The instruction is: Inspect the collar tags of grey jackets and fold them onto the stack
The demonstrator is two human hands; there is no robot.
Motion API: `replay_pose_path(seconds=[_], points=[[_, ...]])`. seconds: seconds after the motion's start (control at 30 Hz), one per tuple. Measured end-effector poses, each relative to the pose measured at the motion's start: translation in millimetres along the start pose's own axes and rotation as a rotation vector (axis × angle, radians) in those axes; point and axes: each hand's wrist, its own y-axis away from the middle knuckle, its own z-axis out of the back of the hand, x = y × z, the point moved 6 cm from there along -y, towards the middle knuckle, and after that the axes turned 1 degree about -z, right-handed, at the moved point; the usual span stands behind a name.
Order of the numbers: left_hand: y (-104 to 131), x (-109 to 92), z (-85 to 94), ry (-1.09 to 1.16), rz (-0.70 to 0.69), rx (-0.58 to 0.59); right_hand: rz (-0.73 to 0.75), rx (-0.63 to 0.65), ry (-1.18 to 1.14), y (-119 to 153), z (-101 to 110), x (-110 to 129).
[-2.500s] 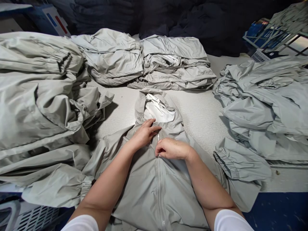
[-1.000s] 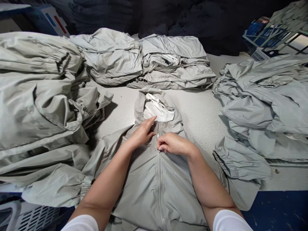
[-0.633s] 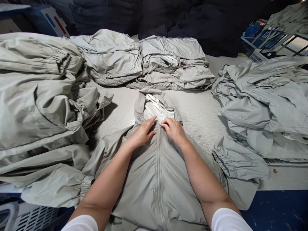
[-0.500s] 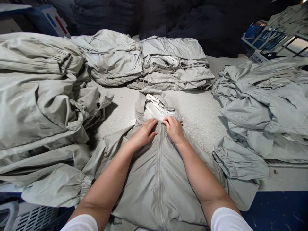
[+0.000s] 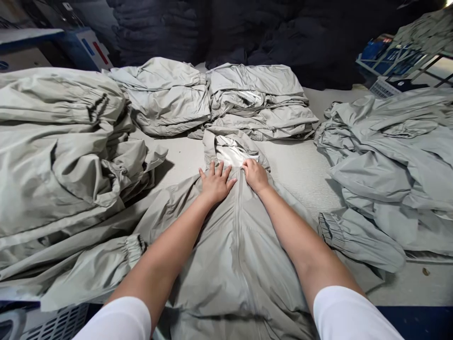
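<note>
A grey hooded jacket lies front up on the table, its long zipper closed along the middle. The hood points away from me and shows a pale, shiny lining. Flat on the jacket's chest, just left of the zipper top, rests my left hand with its fingers spread. My right hand is closed, pinching the collar edge right beside the top of the zipper. Its fingertips hide whether the zip pull is in the grip.
Piles of grey jackets lie at the left, along the back and at the right of the white table. A plastic basket stands below at the lower left. Dark stacked cloth fills the background.
My left hand has let go near the zipper top and spread flat on the fabric. My right hand keeps its pinch at the collar. The hood opening looks flatter, and the view has tilted slightly.
</note>
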Motion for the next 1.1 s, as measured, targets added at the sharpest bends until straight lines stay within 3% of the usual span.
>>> replay_pose_path(seconds=[0.1,0.27,0.33,0.43,0.5,0.6,0.7,0.77,0.87,0.97,1.03,1.1], points=[[-30.9,-2.5,0.4,-0.001,0.016,-0.018,-0.002,0.015,0.021,-27.6,0.8,-10.5],[-59.1,-3.4,1.4,0.002,0.021,-0.026,-0.101,0.075,0.031,-52.2,2.6,-17.1],[-69.0,-2.4,7.9,0.01,0.026,0.064,-0.142,0.115,0.038,-57.2,9.1,-12.8],[-68.1,0.6,25.4,0.011,0.057,0.3,-0.157,0.21,0.028,-44.6,25.6,1.1],[-45.3,-1.4,42.2,-0.018,0.013,0.334,-0.1,0.272,0.016,-10.8,37.4,13.2],[29.7,-14.3,51.3,-0.056,-0.229,0.218,0.049,0.346,0.04,77.8,45.4,23.9],[120.8,-12.3,25.4,-0.088,-0.341,0.222,0.123,0.453,0.059,169.7,38.9,17.2],[163.2,-1.9,8.4,-0.104,-0.307,0.239,0.148,0.454,0.003,206.5,42.3,9.2],[196.1,7.4,1.9,-0.103,-0.253,0.214,0.083,0.27,-0.067,221.8,73.0,-11.0],[217.8,4.0,5.8,-0.076,-0.247,0.166,-0.145,0.026,0.15,224.0,116.4,-41.8],[234.9,-0.5,4.8,-0.05,-0.262,0.15,-0.338,0.022,0.341,231.1,134.1,-62.3],[251.9,-2.3,1.3,-0.021,-0.264,0.14,-0.497,0.109,0.445,240.0,142.7,-80.0]])
